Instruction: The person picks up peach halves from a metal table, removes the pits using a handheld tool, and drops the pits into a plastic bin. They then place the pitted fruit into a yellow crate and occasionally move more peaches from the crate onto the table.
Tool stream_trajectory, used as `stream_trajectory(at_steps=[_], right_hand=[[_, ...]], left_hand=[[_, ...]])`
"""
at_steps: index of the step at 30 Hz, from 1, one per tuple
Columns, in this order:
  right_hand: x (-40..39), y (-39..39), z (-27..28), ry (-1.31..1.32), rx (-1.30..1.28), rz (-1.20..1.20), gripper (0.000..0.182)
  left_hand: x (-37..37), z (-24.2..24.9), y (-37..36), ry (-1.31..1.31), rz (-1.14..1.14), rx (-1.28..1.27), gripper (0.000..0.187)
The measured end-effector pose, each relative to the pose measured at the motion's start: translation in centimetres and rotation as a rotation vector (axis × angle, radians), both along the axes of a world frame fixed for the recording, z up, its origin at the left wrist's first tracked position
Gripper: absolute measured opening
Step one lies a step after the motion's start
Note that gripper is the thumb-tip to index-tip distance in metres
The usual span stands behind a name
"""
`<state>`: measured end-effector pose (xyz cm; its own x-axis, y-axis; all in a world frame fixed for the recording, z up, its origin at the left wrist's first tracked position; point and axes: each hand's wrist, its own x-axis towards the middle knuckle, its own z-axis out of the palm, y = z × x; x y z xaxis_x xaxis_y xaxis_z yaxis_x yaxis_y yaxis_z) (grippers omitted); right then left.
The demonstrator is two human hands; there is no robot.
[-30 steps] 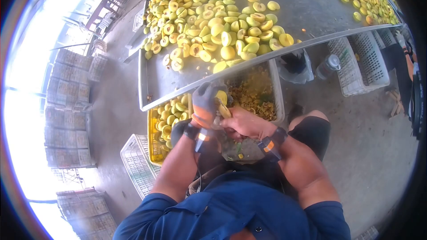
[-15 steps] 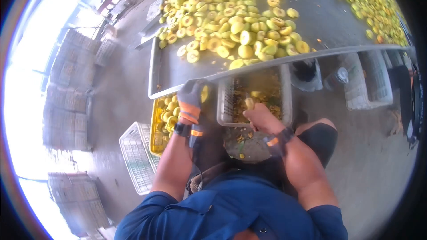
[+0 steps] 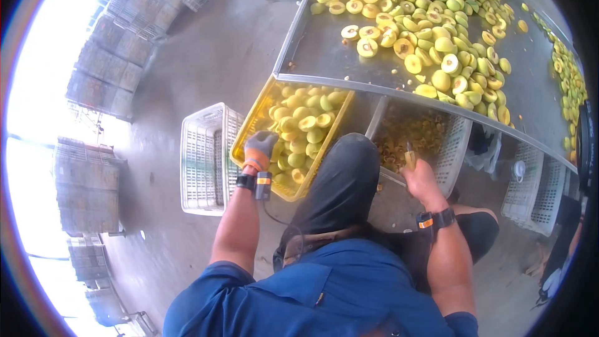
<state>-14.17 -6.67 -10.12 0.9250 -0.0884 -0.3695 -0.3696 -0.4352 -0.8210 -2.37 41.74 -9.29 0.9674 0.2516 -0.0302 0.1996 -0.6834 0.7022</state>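
Observation:
My left hand (image 3: 259, 150), in a grey glove with an orange cuff, is over the left side of a yellow crate (image 3: 344, 126). Its fingers look curled; what they hold, if anything, is hidden. Pale yellow-green fruit halves (image 3: 306, 122) fill much of that crate. My bare right hand (image 3: 421, 181) grips a short tool with a yellowish handle (image 3: 410, 160) and a thin tip pointing away from me. Beyond that hand, a white crate (image 3: 454, 159) contains brown and yellow scraps (image 3: 409, 134). Many cut fruit halves (image 3: 437, 43) lie on the metal table (image 3: 318, 43), some showing brown centres.
An upright white basket (image 3: 203, 162) stands left of the yellow crate. More white crates (image 3: 524, 181) and a clear plastic bag (image 3: 485, 156) are under the table at right. Crate stacks (image 3: 106, 75) line the left. My knee (image 3: 349, 162) rises between the crates.
My left hand has moved from the table edge, where it held a fruit half, to the yellow crate. The view has turned left. My right hand still grips the tool.

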Motion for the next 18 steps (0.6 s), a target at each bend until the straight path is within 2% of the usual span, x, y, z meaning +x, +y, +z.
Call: stream_trajectory(at_steps=[1,2,5,9,12,15,16,18], right_hand=[[0.0,0.1,0.3,0.031,-0.002,0.006,0.037],[0.1,0.3,0.8,0.062,-0.005,0.011,0.038],[0.3,-0.2,-2.6,0.059,-0.081,-0.014,0.039],[0.8,0.4,-2.4,0.096,-0.170,-0.014,0.037],[1.6,1.3,-1.6,0.150,-0.213,0.018,0.037],[1.9,2.1,-1.6,0.154,-0.191,0.025,0.037],[2.0,2.3,-1.5,0.158,-0.179,0.034,0.037],[2.8,2.9,-0.8,0.160,-0.168,0.052,0.038]], left_hand=[[-0.4,-0.9,0.2,0.008,0.022,0.115,0.030],[-0.4,-1.4,0.1,-0.018,0.078,0.120,0.032],[1.1,-3.1,-0.5,-0.051,0.116,0.117,0.033],[4.9,-2.8,-4.7,-0.143,-0.056,0.307,0.049],[8.2,-3.7,-8.5,-0.063,-0.201,0.324,0.049],[7.6,-3.0,-12.4,0.161,-0.355,0.759,0.042],[6.5,-4.9,-11.5,0.011,-0.375,0.709,0.036],[5.0,-4.6,-9.9,0.012,-0.384,0.707,0.035]])
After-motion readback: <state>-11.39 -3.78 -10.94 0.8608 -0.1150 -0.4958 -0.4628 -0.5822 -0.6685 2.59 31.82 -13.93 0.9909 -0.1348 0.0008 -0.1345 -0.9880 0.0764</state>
